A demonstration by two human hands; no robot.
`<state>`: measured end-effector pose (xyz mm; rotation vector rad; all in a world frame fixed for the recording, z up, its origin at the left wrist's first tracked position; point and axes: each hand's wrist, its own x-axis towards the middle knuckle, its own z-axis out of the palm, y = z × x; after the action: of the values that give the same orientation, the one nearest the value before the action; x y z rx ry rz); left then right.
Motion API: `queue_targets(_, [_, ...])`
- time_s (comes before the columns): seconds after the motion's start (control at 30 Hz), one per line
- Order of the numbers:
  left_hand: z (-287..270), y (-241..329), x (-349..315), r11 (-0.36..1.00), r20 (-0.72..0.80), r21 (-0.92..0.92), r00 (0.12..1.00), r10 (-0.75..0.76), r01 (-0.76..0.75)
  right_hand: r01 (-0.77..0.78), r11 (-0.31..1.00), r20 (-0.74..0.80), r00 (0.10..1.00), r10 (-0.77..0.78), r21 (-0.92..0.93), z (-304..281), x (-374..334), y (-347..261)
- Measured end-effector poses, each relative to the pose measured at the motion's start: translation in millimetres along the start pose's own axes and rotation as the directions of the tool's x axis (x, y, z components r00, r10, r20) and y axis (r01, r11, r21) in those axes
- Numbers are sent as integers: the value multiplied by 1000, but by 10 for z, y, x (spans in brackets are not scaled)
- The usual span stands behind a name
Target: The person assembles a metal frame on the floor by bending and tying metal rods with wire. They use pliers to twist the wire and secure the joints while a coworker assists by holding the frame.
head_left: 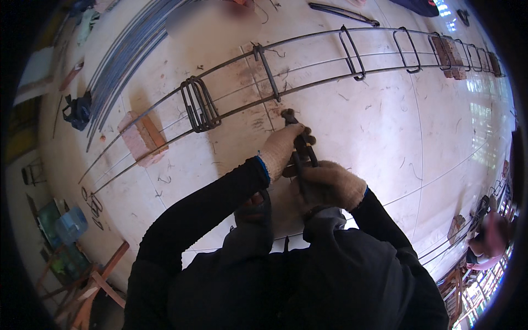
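Observation:
Both my hands wear cream knit gloves and meet at a pair of dark long-handled pincers (299, 148). My left hand (281, 147) is closed round the tool near its head, which points away from me. Closer to my body, my right hand (329, 182) is closed at the handle ends. Just beyond the pincers' head runs a long rebar frame (313, 85) of steel bars. A single rectangular stirrup (268, 72) crosses its bars there. Left of it, several stirrups (200, 104) hang bunched together on the bars.
Brick blocks (138, 140) prop the frame at the left, with another block (449, 58) at the right. A bundle of long bars (127, 63) lies far left. Loose stirrups (92, 206) and wire scraps lie on the pale tiled floor. Another person (488, 242) is at the far right.

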<state>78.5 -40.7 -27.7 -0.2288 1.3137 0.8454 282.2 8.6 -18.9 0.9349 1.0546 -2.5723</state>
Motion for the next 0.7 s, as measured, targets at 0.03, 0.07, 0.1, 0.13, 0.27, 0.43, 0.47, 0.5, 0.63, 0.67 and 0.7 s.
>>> queue_targets(0.03, [-36,-19,-6,992,65,106,996,65,-71,3,999,-3,1000,-3,-45,5,-4,26])
queue_targets(0.07, [-95,-52,10,967,136,206,983,121,-148,3,996,-6,1000,-3,-90,24,-19,30])
queue_targets(0.1, [-153,-79,49,926,211,300,963,170,-229,-77,996,-55,995,79,45,110,-92,-91])
queue_targets(0.13, [-197,-117,98,885,258,372,947,191,-280,-157,972,-97,980,176,177,182,-150,-161])
queue_targets(0.27, [-365,-262,215,714,324,562,905,274,-417,88,987,-300,953,-45,133,-15,-219,196])
queue_targets(0.43, [-422,-391,-81,194,202,778,531,823,-597,63,887,-612,702,-365,-458,-389,-267,571])
queue_targets(0.47, [-485,-378,-163,59,195,805,357,914,-590,10,868,-638,674,-372,-496,-399,-344,507])
queue_targets(0.5, [-525,-232,-312,-7,119,861,188,975,-509,4,892,-672,656,-343,-451,-448,-380,563])
queue_targets(0.63, [-1178,365,-275,210,-253,959,-243,936,-188,-132,928,-836,491,-245,-349,-651,-593,892])
queue_targets(0.67, [-1366,490,-255,319,-342,939,-239,909,-132,-136,797,-767,409,-495,-588,-824,-627,1177])
queue_targets(0.7, [-1597,606,-237,398,-397,892,51,916,-213,-164,812,-801,356,-481,-560,-910,-662,1319])
